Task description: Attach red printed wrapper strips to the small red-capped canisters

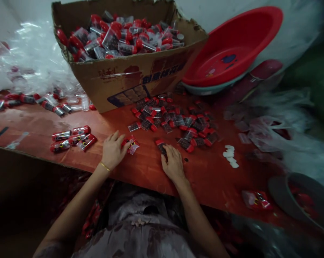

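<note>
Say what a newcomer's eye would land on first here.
Probably the open cardboard box at the back of the red table, heaped with clear, red-ended containers. Next, the big red basin tilted to the box's right. Nearer the wearer, the left hand is at a shiny red packet and the right hand at a dark, red-ended piece.

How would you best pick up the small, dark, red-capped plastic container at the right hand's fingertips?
I'd probably pinch the container by its long sides, behind the red cap, coming from the near side. It lies on the orange-red table, cap pointing away from the person, with the right hand at its near end.
</note>
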A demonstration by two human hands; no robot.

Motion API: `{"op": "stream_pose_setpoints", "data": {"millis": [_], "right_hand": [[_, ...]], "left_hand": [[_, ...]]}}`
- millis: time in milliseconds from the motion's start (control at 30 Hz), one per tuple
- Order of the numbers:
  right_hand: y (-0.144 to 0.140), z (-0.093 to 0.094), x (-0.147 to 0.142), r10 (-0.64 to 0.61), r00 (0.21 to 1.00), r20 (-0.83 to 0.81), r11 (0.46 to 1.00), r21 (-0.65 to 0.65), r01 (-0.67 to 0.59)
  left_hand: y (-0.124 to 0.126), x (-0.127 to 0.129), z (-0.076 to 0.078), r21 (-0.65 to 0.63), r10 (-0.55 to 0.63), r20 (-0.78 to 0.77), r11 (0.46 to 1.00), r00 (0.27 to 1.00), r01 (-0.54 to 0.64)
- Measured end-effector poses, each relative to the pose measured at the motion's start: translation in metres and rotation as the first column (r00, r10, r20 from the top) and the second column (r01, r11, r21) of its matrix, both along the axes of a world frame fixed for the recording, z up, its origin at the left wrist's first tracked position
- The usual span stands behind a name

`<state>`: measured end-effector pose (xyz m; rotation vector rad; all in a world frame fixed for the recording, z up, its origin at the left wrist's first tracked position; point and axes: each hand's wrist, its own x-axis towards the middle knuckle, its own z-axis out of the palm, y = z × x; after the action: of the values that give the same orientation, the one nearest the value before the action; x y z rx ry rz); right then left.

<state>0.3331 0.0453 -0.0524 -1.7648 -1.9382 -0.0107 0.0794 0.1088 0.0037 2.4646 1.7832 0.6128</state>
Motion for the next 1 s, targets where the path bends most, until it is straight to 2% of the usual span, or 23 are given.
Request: {"op": "stream_pose_setpoints", "data": {"millis": [100, 233, 433, 533, 667, 767, 867, 933, 1000], "right_hand": [[0.0, 0.0, 0.0, 0.0, 1.0, -0.003, 1.0, 0.003, 0.0], [0.0, 0.0, 0.001, 0.006, 1.0, -0.009, 1.0, 0.007, -0.006], [0.0, -0.005, 0.002, 0.012, 1.0, -0.009, 0.999, 0.046, -0.011], [-0.002, -0.003, 0.001, -0.016, 1.0, 0.001, 0.992, 0.127, 0.016], [-0.005, 0.013, -0.009, 0.01, 0.998, -0.057, 0.969, 0.246, 0.004], [0.0, 0.028, -0.028, 0.046, 0.981, -0.187, 0.983, 0.185, -0.01], [0.016, 0.038, -0.051, 0.044, 0.909, -0.415, 0.999, 0.021, -0.039], [0.029, 0.04, -0.065, 0.04, 0.816, -0.576, 0.994, -0.06, -0.091], [0.039, 0.04, -0.074, 0.061, 0.701, -0.711, 0.983, -0.078, -0.164]], "left_hand": [[0.003, 0.022, -0.017, -0.063, -0.041, -0.036, 0.997, 0.999, 0.039], [-0.001, 0.033, -0.032, -0.106, -0.092, 0.026, 0.99, 0.995, 0.094], [-0.011, 0.044, -0.035, -0.093, -0.119, 0.091, 0.988, 0.989, 0.128], [-0.009, 0.045, -0.037, -0.087, -0.092, 0.154, 0.991, 0.984, 0.106], [-0.008, 0.042, -0.04, -0.086, -0.026, 0.295, 0.995, 0.955, 0.053], [-0.01, 0.041, -0.038, -0.099, 0.001, 0.371, 0.994, 0.928, 0.039], [-0.015, 0.04, -0.03, -0.135, 0.024, 0.413, 0.99, 0.91, 0.036], [-0.018, 0.038, -0.023, -0.141, 0.023, 0.431, 0.989, 0.902, 0.043], [-0.019, 0.035, -0.019, -0.118, 0.006, 0.468, 0.991, 0.884, 0.056]]}}
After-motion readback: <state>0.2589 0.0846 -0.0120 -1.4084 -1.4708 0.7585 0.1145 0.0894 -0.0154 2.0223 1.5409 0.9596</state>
